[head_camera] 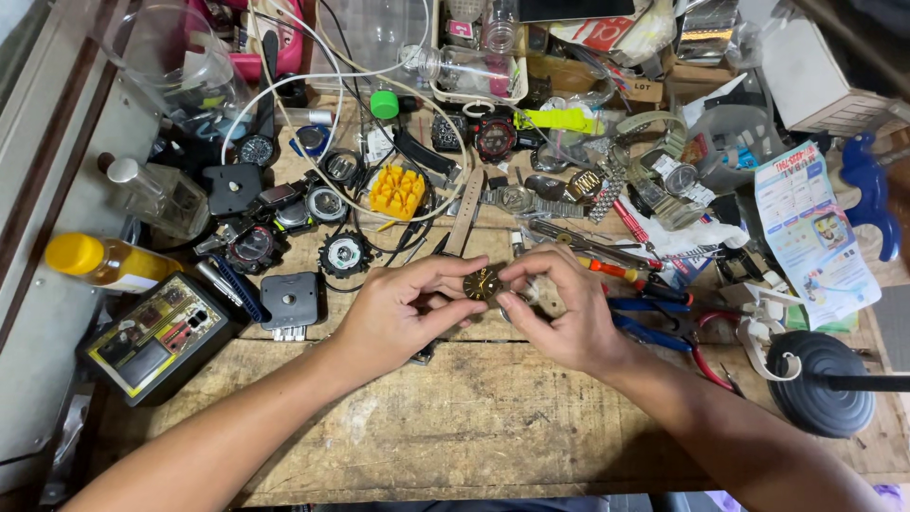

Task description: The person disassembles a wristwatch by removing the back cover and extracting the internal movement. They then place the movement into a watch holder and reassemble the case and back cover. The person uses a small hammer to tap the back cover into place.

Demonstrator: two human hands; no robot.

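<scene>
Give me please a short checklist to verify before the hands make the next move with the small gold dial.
1. Gold dial pinched from both sides by left hand and right hand: ok.
2. Dial face turned up to the camera: ok.
3. Bare wooden bench under the hands, in case it drops: ok.
4. Red-handled screwdriver near the right hand: ok.
5. Blue-handled pliers beside the right wrist, apart from it: ok.
6. Dial free of scratches or dust: cannot tell, too small.

Watch dial (483, 283): between left hand (398, 313) and right hand (559, 313), above workbench (474, 427); tester box (156, 337) far left, pliers (664, 327) right.
</scene>
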